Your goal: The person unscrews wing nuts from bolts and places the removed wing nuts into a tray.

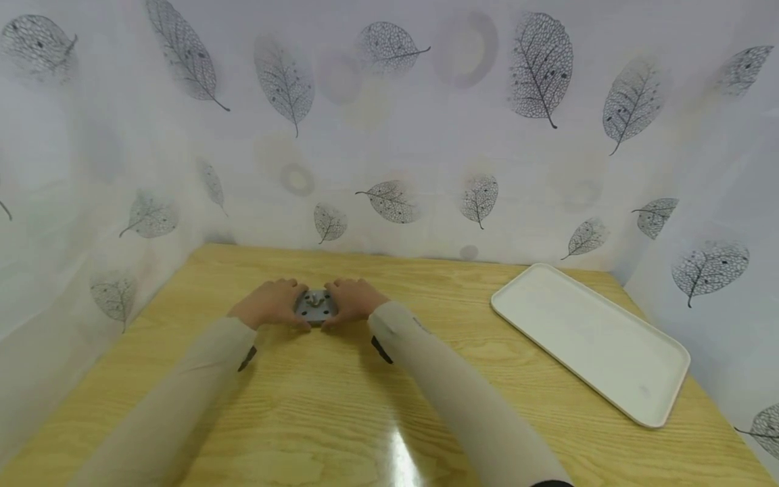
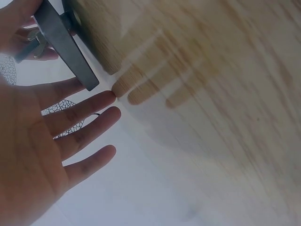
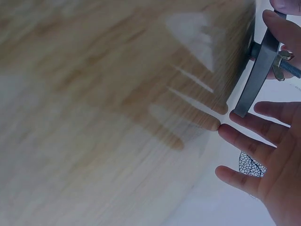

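Observation:
A grey metal plate (image 1: 315, 314) with several dark holes lies flat above the table, and a wing nut (image 1: 314, 299) on a threaded bolt stands up from its middle. My left hand (image 1: 270, 304) holds the plate's left side between thumb and index finger. From the right, my right hand (image 1: 358, 299) grips it the same way. In the left wrist view, the plate (image 2: 68, 47) sits slightly off the tabletop on a short round piece beneath it. The right wrist view shows the bolt (image 3: 290, 69) passing through the wing nut; the other fingers (image 3: 247, 141) spread straight.
A shallow white rectangular tray (image 1: 590, 338) rests at the right of the glossy wooden table (image 1: 304, 412). Pale curtains (image 1: 414, 135) with a leaf print enclose the table's back and sides.

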### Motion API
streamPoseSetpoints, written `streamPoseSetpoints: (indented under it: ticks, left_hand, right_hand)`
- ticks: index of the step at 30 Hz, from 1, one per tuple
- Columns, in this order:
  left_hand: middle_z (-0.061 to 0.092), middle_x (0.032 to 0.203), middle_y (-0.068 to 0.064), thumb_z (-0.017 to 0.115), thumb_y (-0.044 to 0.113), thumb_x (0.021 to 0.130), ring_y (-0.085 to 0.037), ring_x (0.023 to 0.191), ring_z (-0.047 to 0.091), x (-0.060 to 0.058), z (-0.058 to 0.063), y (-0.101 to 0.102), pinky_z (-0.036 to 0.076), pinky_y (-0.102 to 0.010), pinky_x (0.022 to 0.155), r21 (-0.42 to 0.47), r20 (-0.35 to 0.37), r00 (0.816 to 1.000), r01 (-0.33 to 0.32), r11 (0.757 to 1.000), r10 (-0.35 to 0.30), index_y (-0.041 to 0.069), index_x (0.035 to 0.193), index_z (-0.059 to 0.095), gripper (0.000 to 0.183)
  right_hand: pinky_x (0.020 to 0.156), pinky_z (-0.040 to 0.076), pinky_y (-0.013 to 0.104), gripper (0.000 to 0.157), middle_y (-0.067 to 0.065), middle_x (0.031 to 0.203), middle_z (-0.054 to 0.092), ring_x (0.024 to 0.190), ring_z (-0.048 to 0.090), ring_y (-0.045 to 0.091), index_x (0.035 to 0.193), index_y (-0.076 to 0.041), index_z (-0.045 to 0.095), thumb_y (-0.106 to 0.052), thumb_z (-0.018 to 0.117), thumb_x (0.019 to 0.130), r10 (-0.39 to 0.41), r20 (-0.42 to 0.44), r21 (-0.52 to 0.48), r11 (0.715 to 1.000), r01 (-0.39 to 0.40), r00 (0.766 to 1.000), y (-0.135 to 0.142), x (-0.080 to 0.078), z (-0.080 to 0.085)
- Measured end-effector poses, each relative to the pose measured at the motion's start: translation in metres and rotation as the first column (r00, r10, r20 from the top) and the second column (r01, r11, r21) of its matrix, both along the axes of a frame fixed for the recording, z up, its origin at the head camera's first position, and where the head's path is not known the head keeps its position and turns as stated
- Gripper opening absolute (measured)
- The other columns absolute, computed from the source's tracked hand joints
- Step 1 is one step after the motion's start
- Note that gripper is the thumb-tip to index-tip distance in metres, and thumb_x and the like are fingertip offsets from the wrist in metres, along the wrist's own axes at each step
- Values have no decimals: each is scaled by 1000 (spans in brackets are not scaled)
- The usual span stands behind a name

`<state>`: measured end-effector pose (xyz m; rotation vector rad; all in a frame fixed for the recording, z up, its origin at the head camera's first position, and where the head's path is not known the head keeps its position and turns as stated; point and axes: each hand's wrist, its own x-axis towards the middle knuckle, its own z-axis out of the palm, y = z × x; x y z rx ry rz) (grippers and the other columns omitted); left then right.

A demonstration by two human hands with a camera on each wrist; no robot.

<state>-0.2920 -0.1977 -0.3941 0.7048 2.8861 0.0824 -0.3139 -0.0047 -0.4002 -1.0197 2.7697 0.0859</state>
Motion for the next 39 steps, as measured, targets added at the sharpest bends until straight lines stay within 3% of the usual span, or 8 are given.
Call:
streamPoseSetpoints:
  ticks: [15,22,29,39]
  left_hand:
    - [59,108,-14,77,53,65,-22,83,54,0,1,0,49,-34,68,24,34,999,-30,999,29,-1,126,53,85]
    - [59,101,-10,77,54,63,-20,79,53,-2,-1,1,45,-29,64,55,39,999,-36,998,34,2,120,55,81]
    - [59,102,-11,77,55,63,-20,80,53,-4,-4,-1,45,-29,63,63,39,999,-32,997,30,0,122,54,84]
    - [59,99,-9,77,54,63,-19,78,52,-5,-4,-2,44,-27,61,79,39,999,-37,996,34,0,120,55,81]
  right_hand:
    - [104,44,42,91,4,134,52,113,53,16,143,-10,38,-64,65,76,1,-18,18,1000,-1,1000,-4,2,2]
    - [97,47,40,80,0,120,57,98,53,13,134,-11,48,-62,66,75,4,-30,13,1000,-4,1000,-3,2,3]
    - [109,36,54,75,0,121,57,104,54,14,130,-13,51,-62,68,75,-10,-16,-16,1000,10,1000,-2,-1,0]
    - [109,34,56,76,0,122,57,108,54,15,130,-13,52,-61,69,74,-10,-12,-40,999,9,1000,-1,-5,-4]
